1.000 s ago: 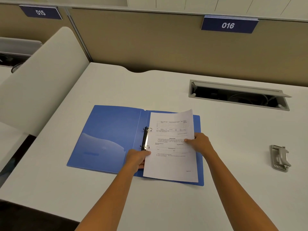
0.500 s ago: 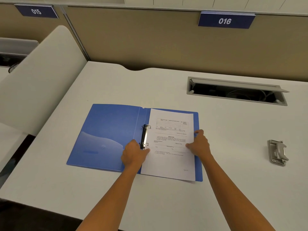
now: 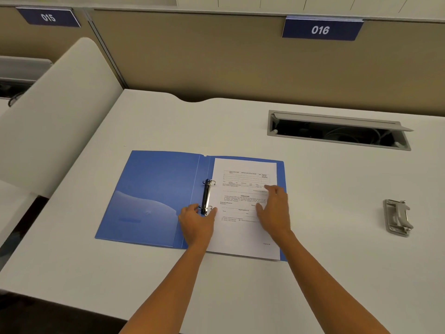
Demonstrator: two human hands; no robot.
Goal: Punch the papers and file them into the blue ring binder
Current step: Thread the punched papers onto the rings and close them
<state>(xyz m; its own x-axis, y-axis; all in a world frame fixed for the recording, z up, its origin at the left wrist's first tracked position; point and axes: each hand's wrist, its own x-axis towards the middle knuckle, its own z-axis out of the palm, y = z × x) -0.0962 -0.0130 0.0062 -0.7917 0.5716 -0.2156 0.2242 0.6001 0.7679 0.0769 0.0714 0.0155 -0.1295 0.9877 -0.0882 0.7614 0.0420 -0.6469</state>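
Head view: blue ring binder (image 3: 154,196) lies open and flat on the white surface (image 3: 168,124), front cover spread to my left with its inner pocket showing. Printed paper (image 3: 243,232) lies flat on the right half of the binder, its left edge at the black ring mechanism (image 3: 206,197). Both metal rings stand over that left edge; I cannot tell whether they are fully closed.

My left hand (image 3: 197,225) is at the lower end of the ring mechanism, fingers curled around it, thumb on the paper side next to the lower ring. My right hand (image 3: 274,210) rests on the right part of the sheet, fingers spread and nearly straight, pressing the paper down; it grips nothing. Both forearms reach in from the near edge of the surface.

Grey metal hole punch (image 3: 397,218) sits well apart to the right of the binder. Recessed cable tray (image 3: 337,131) with its lid tilted up is set into the surface beyond the binder, to the right. Beige partition (image 3: 216,59) closes off the back, carrying a blue plate numbered 016 (image 3: 321,28); a second plate, 015 (image 3: 49,17), hangs over the neighbouring desk. White curved divider (image 3: 55,112) stands at the left edge.
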